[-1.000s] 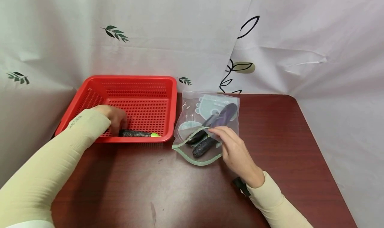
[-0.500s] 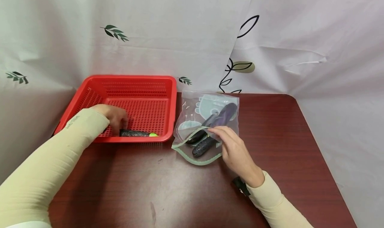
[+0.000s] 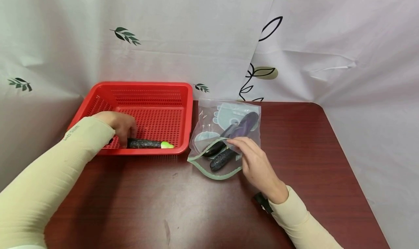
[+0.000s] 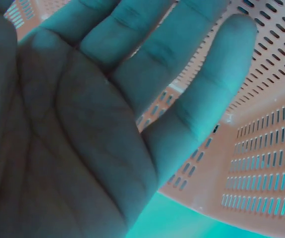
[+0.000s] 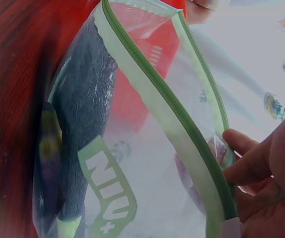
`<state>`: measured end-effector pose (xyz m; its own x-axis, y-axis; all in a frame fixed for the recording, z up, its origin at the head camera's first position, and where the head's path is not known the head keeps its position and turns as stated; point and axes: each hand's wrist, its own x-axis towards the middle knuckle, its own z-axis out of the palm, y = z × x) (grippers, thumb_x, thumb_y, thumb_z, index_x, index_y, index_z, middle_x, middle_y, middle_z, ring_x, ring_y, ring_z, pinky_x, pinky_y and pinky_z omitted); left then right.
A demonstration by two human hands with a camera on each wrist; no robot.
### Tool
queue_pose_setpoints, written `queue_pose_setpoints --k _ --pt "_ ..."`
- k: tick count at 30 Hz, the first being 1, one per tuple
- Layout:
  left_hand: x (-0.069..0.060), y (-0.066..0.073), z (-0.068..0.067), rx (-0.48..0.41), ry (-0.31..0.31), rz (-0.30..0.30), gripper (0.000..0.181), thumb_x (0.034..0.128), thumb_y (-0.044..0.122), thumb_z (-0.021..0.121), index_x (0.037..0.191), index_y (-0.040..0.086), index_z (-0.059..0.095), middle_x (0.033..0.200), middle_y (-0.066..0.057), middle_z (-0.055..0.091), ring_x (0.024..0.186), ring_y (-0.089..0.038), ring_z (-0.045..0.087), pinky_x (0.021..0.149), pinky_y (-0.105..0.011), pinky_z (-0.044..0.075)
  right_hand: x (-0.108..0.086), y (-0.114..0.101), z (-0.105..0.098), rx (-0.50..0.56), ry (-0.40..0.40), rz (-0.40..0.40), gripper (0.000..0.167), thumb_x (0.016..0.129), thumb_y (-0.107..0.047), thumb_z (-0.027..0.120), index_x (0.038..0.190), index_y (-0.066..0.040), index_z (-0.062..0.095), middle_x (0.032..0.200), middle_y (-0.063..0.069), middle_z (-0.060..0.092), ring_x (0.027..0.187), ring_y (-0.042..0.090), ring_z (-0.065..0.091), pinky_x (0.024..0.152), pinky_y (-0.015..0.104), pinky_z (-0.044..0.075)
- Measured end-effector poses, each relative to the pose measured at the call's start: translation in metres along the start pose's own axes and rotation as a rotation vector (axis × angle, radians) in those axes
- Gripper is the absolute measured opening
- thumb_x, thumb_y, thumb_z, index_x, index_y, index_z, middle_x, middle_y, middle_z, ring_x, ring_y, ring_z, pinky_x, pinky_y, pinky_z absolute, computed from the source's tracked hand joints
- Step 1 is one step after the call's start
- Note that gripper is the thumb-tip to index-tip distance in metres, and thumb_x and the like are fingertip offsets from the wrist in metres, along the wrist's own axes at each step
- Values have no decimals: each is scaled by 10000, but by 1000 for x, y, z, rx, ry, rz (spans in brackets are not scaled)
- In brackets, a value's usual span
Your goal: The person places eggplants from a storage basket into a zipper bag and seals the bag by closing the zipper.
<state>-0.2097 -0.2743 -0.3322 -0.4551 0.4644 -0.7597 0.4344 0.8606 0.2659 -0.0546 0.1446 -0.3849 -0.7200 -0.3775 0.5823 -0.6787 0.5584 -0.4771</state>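
Left hand [image 3: 119, 125] is reaching into the red basket [image 3: 160, 121] at eleven o'clock, gripping one end of a black bumpy vegetable [image 3: 144, 143] by the six o'clock wall; its green tip [image 3: 167, 145] is pointing to three. Right hand [image 3: 256, 165] is pinching the mouth of a clear zip bag [image 3: 206, 138] at four o'clock, holding it gaping. Eggplant [image 3: 246, 125] and second dark vegetable [image 3: 220, 164] are lying inside.

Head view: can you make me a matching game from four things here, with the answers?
1. Red rectangular plastic basket
2. Clear plastic bag with green edging
3. Bare left hand
4. Bare right hand

A. Pinching the bag's mouth
B. Walls full of slots
C. In the basket, fingers at a dark, bumpy, green-tipped vegetable
D. Mouth open, long purple eggplant inside

Pairs: 1-B, 2-D, 3-C, 4-A
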Motion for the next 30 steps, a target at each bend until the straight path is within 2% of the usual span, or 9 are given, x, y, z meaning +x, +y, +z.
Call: queue_pose_setpoints --k 7,14,18,21,25,30 --pt "-9 1 0 -17 53 14 354 721 153 902 1004 14 742 919 -28 718 822 -168 629 679 -381 545 0 1 0 14 -8 12 503 868 234 473 1257 -30 653 1196 84 642 1109 218 594 944 287 472" --pt "-20 3 1 -25 103 1 402 727 172 902 1057 4 747 973 -55 724 862 -183 632 713 -413 556 0 1 0 19 -8 13 515 860 236 449 1259 -21 650 1190 91 645 1077 216 598 934 272 470" --pt "-24 6 3 -49 121 9 354 737 164 895 1029 15 762 944 -69 735 833 -179 645 705 -420 562 0 0 -1 18 -11 18 502 870 227 457 1257 -27 652 1192 84 644 1098 216 596 947 271 465" --pt "-24 9 5 -64 118 4 271 753 164 884 974 52 773 899 -41 730 771 -162 613 665 -379 544 0 0 -1 6 -8 9 503 864 233 474 1254 -29 653 1196 79 642 1115 214 594 946 285 474" --pt "-24 14 7 -42 127 -2 213 759 185 882 909 83 770 855 -8 713 723 -149 579 635 -344 518 0 0 -1 -9 1 -11 526 840 253 488 1254 -27 652 1204 75 639 1118 210 595 930 309 490" --pt "-29 15 6 5 173 -4 318 738 227 896 958 41 761 896 -36 715 763 -168 618 671 -404 558 0 -1 -1 -2 -4 -1 522 846 247 477 1256 -26 650 1199 82 639 1098 209 595 919 298 486"
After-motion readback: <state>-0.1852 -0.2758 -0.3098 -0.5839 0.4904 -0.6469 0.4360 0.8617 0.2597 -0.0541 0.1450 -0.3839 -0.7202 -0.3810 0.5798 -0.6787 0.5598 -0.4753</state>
